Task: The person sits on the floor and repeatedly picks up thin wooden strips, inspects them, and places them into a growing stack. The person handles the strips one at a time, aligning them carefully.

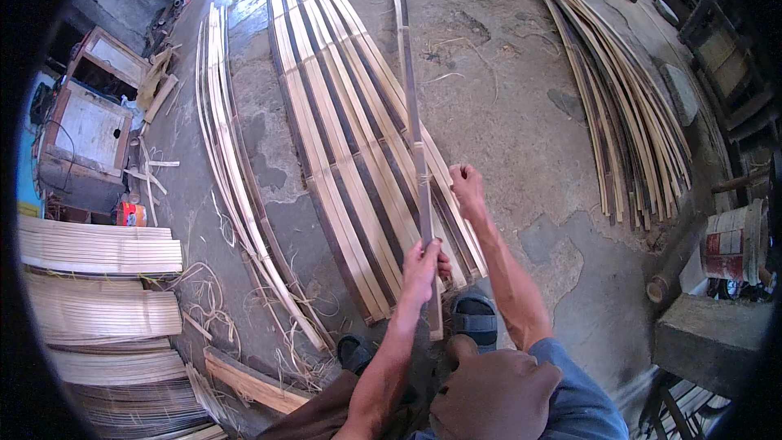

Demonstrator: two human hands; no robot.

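My left hand (pixel 425 270) is wrapped round a long, narrow bamboo strip (pixel 414 106). The strip runs from the top of the view down to between my feet, and a thin pale tie circles it above my grip. To the right of the strip my right hand (pixel 467 187) is raised with its fingers pinched together. What it holds, if anything, is too small to make out. Beneath the held strip, a row of pale and dark bamboo slats (pixel 334 138) lies on the floor, crossed by thin ties.
Loose strips (pixel 224 138) lie left of the row, with curled fibre scraps (pixel 213 310) nearby. Stacked slat bundles (pixel 106 310) fill the lower left. A large strip bundle (pixel 619 114) lies at right, near a white bucket (pixel 731 244) and concrete block (pixel 709 342).
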